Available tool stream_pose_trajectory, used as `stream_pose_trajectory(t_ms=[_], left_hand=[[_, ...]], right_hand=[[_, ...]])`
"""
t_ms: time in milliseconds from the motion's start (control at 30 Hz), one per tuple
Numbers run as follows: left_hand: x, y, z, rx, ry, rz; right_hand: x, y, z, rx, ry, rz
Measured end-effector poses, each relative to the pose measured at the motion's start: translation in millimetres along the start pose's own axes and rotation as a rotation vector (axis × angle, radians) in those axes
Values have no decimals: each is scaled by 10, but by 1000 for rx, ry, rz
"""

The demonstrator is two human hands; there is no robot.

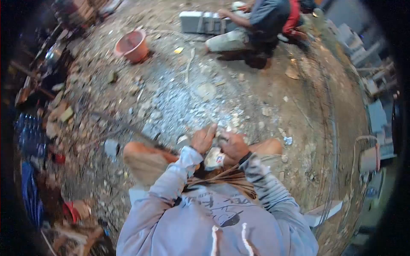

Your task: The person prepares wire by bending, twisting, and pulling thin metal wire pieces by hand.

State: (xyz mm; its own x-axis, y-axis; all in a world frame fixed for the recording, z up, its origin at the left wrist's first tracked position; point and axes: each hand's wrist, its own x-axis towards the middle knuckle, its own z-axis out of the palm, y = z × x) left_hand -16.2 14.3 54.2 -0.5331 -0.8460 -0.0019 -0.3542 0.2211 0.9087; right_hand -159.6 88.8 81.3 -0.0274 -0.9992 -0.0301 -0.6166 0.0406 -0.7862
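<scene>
Cool, bluish-white light falls brightest on the grey, stone-strewn dirt ground point(171, 102) ahead of me, dimming to brown at the right; I cannot tell its source. Small hard glints show on the rounded, shiny metal-looking object point(53, 53) at far left. Deep shadow pools beneath the crouching person in dark clothes point(269, 21), and a softer one darkens the inside of the round orange-pink plastic bucket point(134, 55). My bare left hand point(203, 138) and bare right hand point(235, 146) look slightly smeared, their fingertips indistinct. The wide lens bends everything outward, and the corners sink into black.
</scene>
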Motion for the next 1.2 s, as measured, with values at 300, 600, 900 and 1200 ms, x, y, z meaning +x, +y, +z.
stream_pose_trajectory(t_ms=[300,600,900,1200], left_hand=[[-13,92,92,103,54,-28],[29,-110,172,245,217,274],[62,99,90,-21,177,-41],[49,71,43,-128,119,-78]], right_hand=[[-128,-149,11,-201,137,-101],[-16,-131,-40,-159,236,39],[75,-189,-137,-30,183,187],[14,-147,-118,-379,121,-74]])
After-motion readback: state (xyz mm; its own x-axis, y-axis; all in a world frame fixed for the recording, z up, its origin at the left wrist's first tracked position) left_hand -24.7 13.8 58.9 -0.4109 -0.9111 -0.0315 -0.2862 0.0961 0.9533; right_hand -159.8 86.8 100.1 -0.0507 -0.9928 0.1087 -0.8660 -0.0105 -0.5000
